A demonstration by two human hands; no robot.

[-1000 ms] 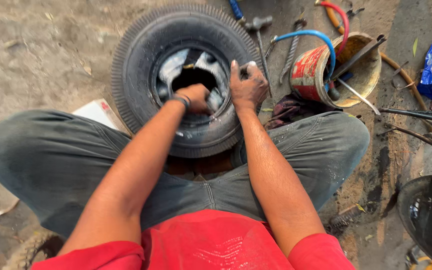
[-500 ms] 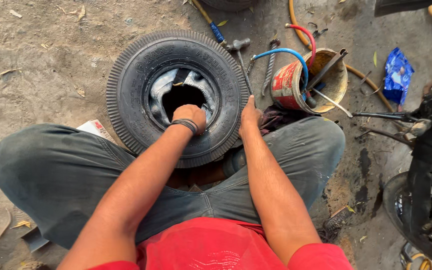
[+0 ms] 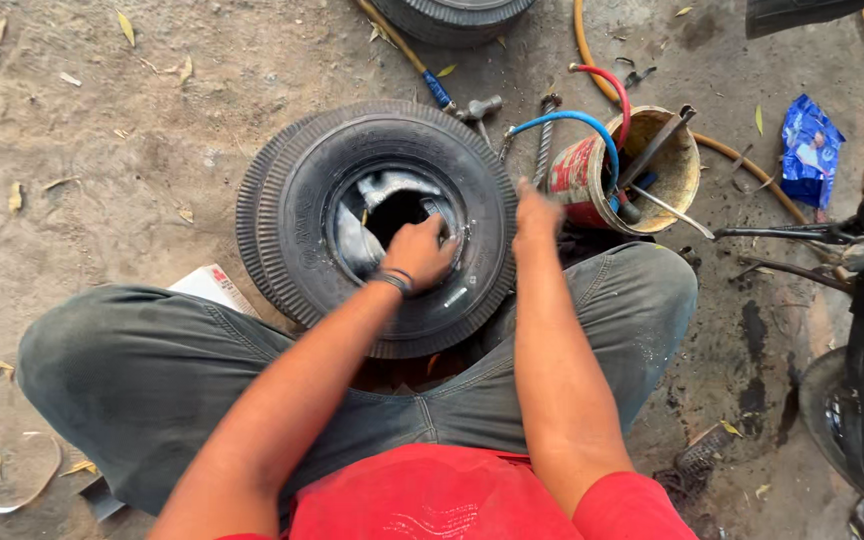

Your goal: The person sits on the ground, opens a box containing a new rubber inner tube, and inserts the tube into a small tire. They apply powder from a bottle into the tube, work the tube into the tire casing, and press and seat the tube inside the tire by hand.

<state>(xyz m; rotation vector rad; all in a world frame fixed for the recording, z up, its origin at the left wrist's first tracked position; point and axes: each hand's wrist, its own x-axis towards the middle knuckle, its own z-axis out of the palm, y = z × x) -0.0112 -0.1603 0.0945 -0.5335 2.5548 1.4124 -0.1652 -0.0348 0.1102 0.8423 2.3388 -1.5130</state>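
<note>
The small black tyre lies flat on the dirt floor between the knees. The left hand grips its inner rim; the blurred right hand presses the sidewall, grip unclear. Fingers could get pinched if the bead snaps back.

Matt, ribbed black rubber is noted on the tyre, dull rusted metal on the can, and rough, dusty concrete on the floor.
</note>
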